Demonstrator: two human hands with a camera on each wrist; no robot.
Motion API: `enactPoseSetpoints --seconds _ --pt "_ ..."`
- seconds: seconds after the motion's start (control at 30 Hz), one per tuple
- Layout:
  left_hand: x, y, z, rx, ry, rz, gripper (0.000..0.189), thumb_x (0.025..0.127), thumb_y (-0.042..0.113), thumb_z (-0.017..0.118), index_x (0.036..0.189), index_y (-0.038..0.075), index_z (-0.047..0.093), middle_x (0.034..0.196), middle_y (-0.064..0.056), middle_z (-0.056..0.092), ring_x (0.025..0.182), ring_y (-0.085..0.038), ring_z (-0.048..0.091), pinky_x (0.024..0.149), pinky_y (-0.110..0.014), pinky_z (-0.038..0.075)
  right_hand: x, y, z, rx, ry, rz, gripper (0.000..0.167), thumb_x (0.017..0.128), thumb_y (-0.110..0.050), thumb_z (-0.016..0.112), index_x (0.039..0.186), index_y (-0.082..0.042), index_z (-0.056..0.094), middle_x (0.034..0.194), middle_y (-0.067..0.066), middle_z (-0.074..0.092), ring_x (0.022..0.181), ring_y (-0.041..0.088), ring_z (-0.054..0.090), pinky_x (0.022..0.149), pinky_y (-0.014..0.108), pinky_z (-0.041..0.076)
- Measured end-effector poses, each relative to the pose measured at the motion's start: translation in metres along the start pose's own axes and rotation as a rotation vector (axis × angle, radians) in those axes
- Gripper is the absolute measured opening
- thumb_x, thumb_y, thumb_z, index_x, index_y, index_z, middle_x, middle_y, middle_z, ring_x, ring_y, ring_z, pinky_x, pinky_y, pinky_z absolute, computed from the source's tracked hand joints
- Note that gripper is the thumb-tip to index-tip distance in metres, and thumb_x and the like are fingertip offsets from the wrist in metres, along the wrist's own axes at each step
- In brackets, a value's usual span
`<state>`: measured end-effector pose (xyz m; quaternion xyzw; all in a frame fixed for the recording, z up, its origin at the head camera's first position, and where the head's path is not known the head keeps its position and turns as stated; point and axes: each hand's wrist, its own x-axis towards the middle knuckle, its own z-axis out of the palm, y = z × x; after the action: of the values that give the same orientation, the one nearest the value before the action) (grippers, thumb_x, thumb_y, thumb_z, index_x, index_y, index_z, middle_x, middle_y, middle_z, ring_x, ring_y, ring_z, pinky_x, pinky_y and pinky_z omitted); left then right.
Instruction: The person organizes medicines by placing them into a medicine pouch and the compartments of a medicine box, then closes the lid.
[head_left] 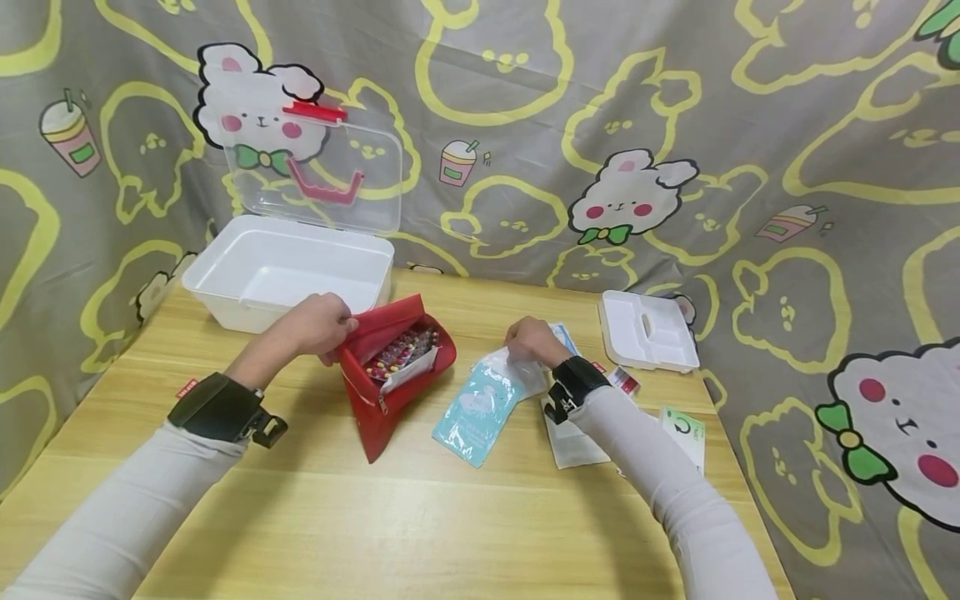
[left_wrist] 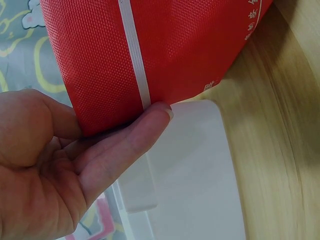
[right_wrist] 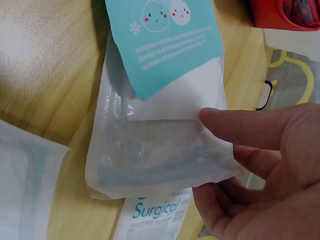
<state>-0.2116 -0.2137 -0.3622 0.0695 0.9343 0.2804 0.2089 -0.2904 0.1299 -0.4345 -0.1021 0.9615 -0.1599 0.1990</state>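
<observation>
At the left of the table, my left hand (head_left: pixel 318 327) grips the edge of a red fabric pouch (head_left: pixel 378 429). The pouch's unzipped mouth shows blister packs of coloured capsules (head_left: pixel 403 352) and a white packet. In the left wrist view, thumb and fingers pinch the pouch near a white stripe. My right hand (head_left: pixel 534 342) pinches a white packet with a see-through front (right_wrist: pixel 155 155) by one edge. Over part of that packet lies a teal sachet (head_left: pixel 480 408) with printed cartoon faces. A packet marked "Surgical" (right_wrist: pixel 155 215) lies beneath in the right wrist view.
Behind my left hand stands a white box (head_left: pixel 225 292) with its clear lid (head_left: pixel 375 187) raised. A white tray insert (head_left: pixel 626 337) sits at the back right. Under my right forearm lie a white packet (head_left: pixel 573 446) and a green-and-white packet (head_left: pixel 686 433). A patterned curtain (head_left: pixel 510 225) hangs behind.
</observation>
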Motion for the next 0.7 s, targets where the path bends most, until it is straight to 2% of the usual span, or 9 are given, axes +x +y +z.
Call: enactPoseSetpoints --seconds 0.13,0.37,0.53,0.7 --pt "0.001 0.001 0.001 0.001 0.005 -0.006 0.032 0.106 0.009 0.047 0.113 -0.017 0.064 0.079 -0.016 0.072 0.060 -0.018 0.072 0.062 -0.033 0.063 -0.002 0.001 -0.005 -0.011 -0.024 -0.015 0.013 0.084 -0.008 0.068 0.093 -0.005 0.077 0.099 0.009 0.075 0.088 0.022 0.062 0.071 0.026 0.050" --pt "0.002 -0.001 0.002 -0.004 0.005 -0.009 0.032 0.106 0.009 0.046 0.113 -0.016 0.064 0.080 -0.017 0.072 0.062 -0.020 0.073 0.062 -0.033 0.063 -0.001 0.001 -0.014 -0.079 -0.115 -0.004 0.025 0.085 -0.010 0.068 0.109 -0.007 0.077 0.117 0.011 0.073 0.105 0.028 0.065 0.090 0.034 0.056" --pt "0.003 -0.002 0.002 -0.004 0.006 0.004 0.032 0.106 0.008 0.046 0.111 -0.017 0.064 0.078 -0.016 0.072 0.062 -0.021 0.074 0.061 -0.034 0.063 -0.003 0.002 -0.024 -0.092 -0.107 0.000 0.029 0.085 -0.011 0.068 0.111 -0.004 0.076 0.119 0.014 0.072 0.097 0.024 0.062 0.083 0.031 0.055" --pt "0.002 -0.002 0.001 -0.012 0.002 0.004 0.032 0.106 0.008 0.046 0.113 -0.018 0.064 0.079 -0.017 0.072 0.064 -0.024 0.074 0.062 -0.035 0.063 -0.005 0.004 -0.035 -0.050 -0.095 0.027 0.028 0.086 -0.013 0.066 0.109 -0.002 0.075 0.111 0.015 0.071 0.090 0.022 0.062 0.075 0.028 0.055"
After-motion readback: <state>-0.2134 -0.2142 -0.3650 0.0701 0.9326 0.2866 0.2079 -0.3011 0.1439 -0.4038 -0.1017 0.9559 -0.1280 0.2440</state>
